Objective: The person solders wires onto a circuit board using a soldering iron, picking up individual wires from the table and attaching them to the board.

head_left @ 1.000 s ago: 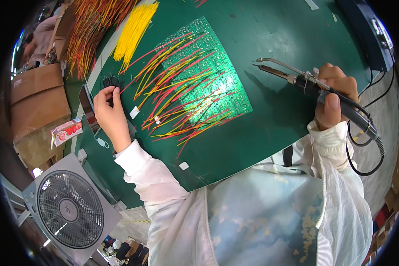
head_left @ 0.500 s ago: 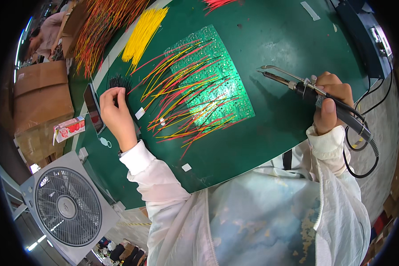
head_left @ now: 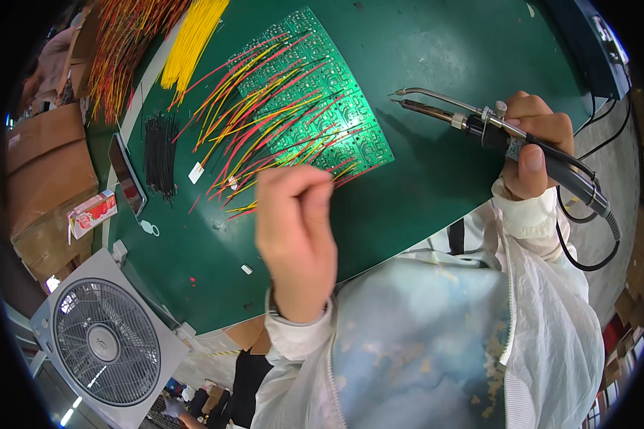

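One soldering iron (head_left: 479, 129) is being gripped by the right hand (head_left: 547, 129); one circuit board (head_left: 350, 107) is lying left of it, beyond the blurred left hand (head_left: 297, 232), whose grip I cannot tell. Three wire bundles (head_left: 161, 154) are lying farther left: black, yellow, mixed.

The tabletop (head_left: 408, 204) is coloured deep green. The circuit board (head_left: 365, 132) is toned brighter green, flecked with pale spots, and is streaked by red, yellow and black wires (head_left: 250, 118). Near the tabletop's left edge, a short bundle (head_left: 161, 154) is coloured black, a longer bundle (head_left: 193, 46) bright yellow. The soldering iron (head_left: 483, 131) is finished in black and silver.
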`<act>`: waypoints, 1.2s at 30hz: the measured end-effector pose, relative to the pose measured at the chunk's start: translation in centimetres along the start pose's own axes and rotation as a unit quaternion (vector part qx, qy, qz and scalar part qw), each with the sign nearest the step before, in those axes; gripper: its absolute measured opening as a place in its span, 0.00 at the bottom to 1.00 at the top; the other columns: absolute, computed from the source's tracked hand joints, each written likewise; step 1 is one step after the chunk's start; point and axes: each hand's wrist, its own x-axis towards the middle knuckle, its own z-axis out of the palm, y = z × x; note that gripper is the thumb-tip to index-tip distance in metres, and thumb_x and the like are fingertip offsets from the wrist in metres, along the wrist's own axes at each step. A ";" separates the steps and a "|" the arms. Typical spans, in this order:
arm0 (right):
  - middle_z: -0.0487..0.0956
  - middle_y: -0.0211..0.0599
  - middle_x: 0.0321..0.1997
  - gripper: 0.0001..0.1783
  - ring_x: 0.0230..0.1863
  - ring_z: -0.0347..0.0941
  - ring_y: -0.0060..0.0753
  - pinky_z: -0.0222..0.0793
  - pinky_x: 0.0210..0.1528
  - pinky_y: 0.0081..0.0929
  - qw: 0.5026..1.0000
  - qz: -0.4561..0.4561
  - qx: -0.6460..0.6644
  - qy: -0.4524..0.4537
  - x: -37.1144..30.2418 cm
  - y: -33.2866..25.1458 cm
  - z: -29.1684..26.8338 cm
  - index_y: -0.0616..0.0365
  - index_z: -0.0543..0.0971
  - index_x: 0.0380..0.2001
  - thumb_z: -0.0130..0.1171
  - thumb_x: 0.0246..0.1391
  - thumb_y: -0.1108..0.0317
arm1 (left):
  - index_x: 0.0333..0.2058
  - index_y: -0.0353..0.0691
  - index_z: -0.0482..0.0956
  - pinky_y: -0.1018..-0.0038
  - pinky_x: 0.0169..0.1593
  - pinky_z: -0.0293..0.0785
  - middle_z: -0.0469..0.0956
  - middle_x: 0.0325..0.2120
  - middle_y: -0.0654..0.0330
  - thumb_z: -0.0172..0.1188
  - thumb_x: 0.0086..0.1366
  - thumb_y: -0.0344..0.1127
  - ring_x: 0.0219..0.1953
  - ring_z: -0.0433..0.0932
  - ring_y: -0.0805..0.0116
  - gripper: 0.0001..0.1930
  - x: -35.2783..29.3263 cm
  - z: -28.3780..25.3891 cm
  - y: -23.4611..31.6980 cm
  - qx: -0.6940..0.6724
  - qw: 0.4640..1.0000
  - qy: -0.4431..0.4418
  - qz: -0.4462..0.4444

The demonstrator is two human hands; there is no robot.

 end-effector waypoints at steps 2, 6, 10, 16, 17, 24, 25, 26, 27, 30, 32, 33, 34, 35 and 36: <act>0.72 0.48 0.22 0.17 0.21 0.65 0.31 0.61 0.24 0.25 1.000 0.004 0.007 -0.002 -0.2 0.1 0.0 0.67 0.66 0.28 0.54 0.52 0.60 | 0.34 0.33 0.69 0.71 0.35 0.66 0.69 0.29 0.54 0.52 0.59 0.21 0.29 0.69 0.60 0.04 -0.9 1.0 0.2 -0.020 0.999 -0.025 -0.003; 0.72 0.49 0.23 0.18 0.21 0.66 0.31 0.62 0.25 0.25 1.000 0.001 0.012 0.008 0.0 0.9 0.0 0.66 0.66 0.28 0.55 0.51 0.60 | 0.34 0.33 0.73 0.70 0.33 0.69 0.72 0.29 0.54 0.57 0.54 0.18 0.30 0.73 0.60 0.09 -0.7 1.8 0.1 0.030 0.998 -0.044 0.012; 0.72 0.49 0.23 0.18 0.22 0.66 0.31 0.62 0.25 0.25 1.000 -0.005 0.026 0.007 0.0 0.0 0.1 0.66 0.66 0.28 0.55 0.51 0.59 | 0.32 0.33 0.77 0.74 0.26 0.72 0.75 0.26 0.56 0.63 0.45 0.17 0.24 0.76 0.63 0.12 -0.8 1.9 0.1 0.084 0.993 0.029 0.074; 0.71 0.48 0.23 0.20 0.22 0.65 0.30 0.60 0.24 0.25 0.999 0.005 0.044 -0.011 -0.2 -0.1 -0.2 0.65 0.66 0.28 0.57 0.51 0.57 | 0.31 0.35 0.77 0.72 0.28 0.68 0.73 0.25 0.59 0.64 0.45 0.18 0.25 0.73 0.64 0.12 -0.5 2.8 -1.0 0.084 0.993 0.026 0.078; 0.69 0.48 0.22 0.19 0.20 0.60 0.30 0.57 0.24 0.28 0.999 0.015 0.033 -0.013 -0.5 -0.3 0.0 0.65 0.65 0.27 0.53 0.49 0.57 | 0.31 0.35 0.77 0.72 0.28 0.68 0.73 0.25 0.59 0.64 0.45 0.18 0.25 0.73 0.64 0.12 -0.5 3.0 -1.1 0.085 0.993 0.024 0.076; 0.67 0.48 0.22 0.19 0.19 0.57 0.32 0.55 0.24 0.30 0.997 0.003 0.062 -0.043 -1.5 0.4 -1.3 0.64 0.63 0.27 0.50 0.48 0.55 | 0.28 0.38 0.77 0.72 0.31 0.64 0.70 0.25 0.62 0.65 0.44 0.20 0.28 0.69 0.65 0.10 -0.4 3.2 -1.4 0.085 0.995 -0.001 0.053; 0.67 0.48 0.22 0.19 0.19 0.57 0.32 0.55 0.24 0.30 0.997 0.005 0.063 -0.042 -1.5 0.3 -1.3 0.64 0.63 0.27 0.50 0.48 0.55 | 0.28 0.38 0.77 0.72 0.31 0.64 0.70 0.25 0.63 0.65 0.44 0.20 0.28 0.69 0.65 0.11 -0.3 3.1 -1.2 0.098 0.994 -0.010 0.049; 0.67 0.48 0.22 0.20 0.19 0.57 0.32 0.55 0.23 0.29 0.997 0.005 0.060 -0.055 -1.4 0.2 -1.2 0.64 0.63 0.27 0.50 0.49 0.55 | 0.28 0.38 0.77 0.72 0.31 0.64 0.70 0.25 0.63 0.65 0.44 0.20 0.28 0.69 0.65 0.11 -0.3 3.0 -1.2 0.098 0.994 -0.012 0.047; 0.67 0.48 0.22 0.20 0.20 0.58 0.32 0.56 0.23 0.29 0.996 0.005 0.057 -0.067 -1.3 0.1 -1.2 0.64 0.64 0.28 0.50 0.50 0.54 | 0.28 0.38 0.77 0.72 0.31 0.65 0.70 0.25 0.63 0.65 0.44 0.20 0.28 0.69 0.65 0.11 -0.3 2.9 -1.2 0.095 0.994 -0.015 0.045; 0.67 0.47 0.22 0.21 0.20 0.59 0.32 0.56 0.23 0.29 0.995 0.008 0.045 -0.084 -1.0 -0.2 -1.0 0.63 0.64 0.28 0.51 0.52 0.53 | 0.28 0.38 0.77 0.72 0.31 0.65 0.70 0.25 0.63 0.65 0.44 0.20 0.27 0.69 0.66 0.11 -0.1 3.0 -1.3 0.092 0.995 -0.020 0.046; 0.68 0.47 0.22 0.21 0.20 0.59 0.32 0.56 0.23 0.29 0.994 0.011 0.051 -0.092 -0.9 -0.1 -1.0 0.63 0.64 0.28 0.51 0.53 0.52 | 0.28 0.38 0.77 0.72 0.31 0.65 0.70 0.25 0.63 0.65 0.44 0.20 0.27 0.69 0.66 0.10 0.1 3.0 -1.4 0.092 0.994 -0.020 0.049; 0.68 0.47 0.23 0.22 0.20 0.60 0.32 0.56 0.23 0.29 0.993 0.013 0.058 -0.099 -0.9 -0.1 -0.9 0.63 0.64 0.28 0.51 0.54 0.51 | 0.28 0.38 0.77 0.72 0.31 0.65 0.70 0.25 0.63 0.65 0.44 0.21 0.27 0.69 0.66 0.10 0.1 3.0 -1.4 0.092 0.994 -0.020 0.048; 0.68 0.47 0.23 0.22 0.20 0.60 0.32 0.56 0.23 0.29 0.993 0.014 0.058 -0.099 -0.8 -0.1 -0.9 0.63 0.64 0.28 0.51 0.54 0.51 | 0.27 0.38 0.77 0.72 0.31 0.65 0.70 0.25 0.63 0.65 0.44 0.21 0.27 0.69 0.66 0.10 0.2 3.0 -1.3 0.093 0.994 -0.019 0.046; 0.69 0.47 0.23 0.22 0.21 0.60 0.31 0.57 0.23 0.28 0.992 0.015 0.061 -0.108 -0.8 -0.2 -0.8 0.62 0.65 0.28 0.52 0.54 0.51 | 0.27 0.38 0.77 0.72 0.31 0.65 0.70 0.25 0.63 0.65 0.44 0.21 0.27 0.69 0.66 0.10 0.1 3.0 -1.3 0.093 0.994 -0.019 0.047; 0.70 0.47 0.23 0.22 0.21 0.61 0.31 0.58 0.23 0.28 0.991 0.017 0.064 -0.116 -0.7 -0.2 -0.7 0.62 0.65 0.29 0.52 0.54 0.51 | 0.27 0.38 0.77 0.72 0.31 0.65 0.70 0.25 0.63 0.65 0.44 0.21 0.27 0.69 0.66 0.10 0.1 3.0 -1.2 0.090 0.995 -0.019 0.048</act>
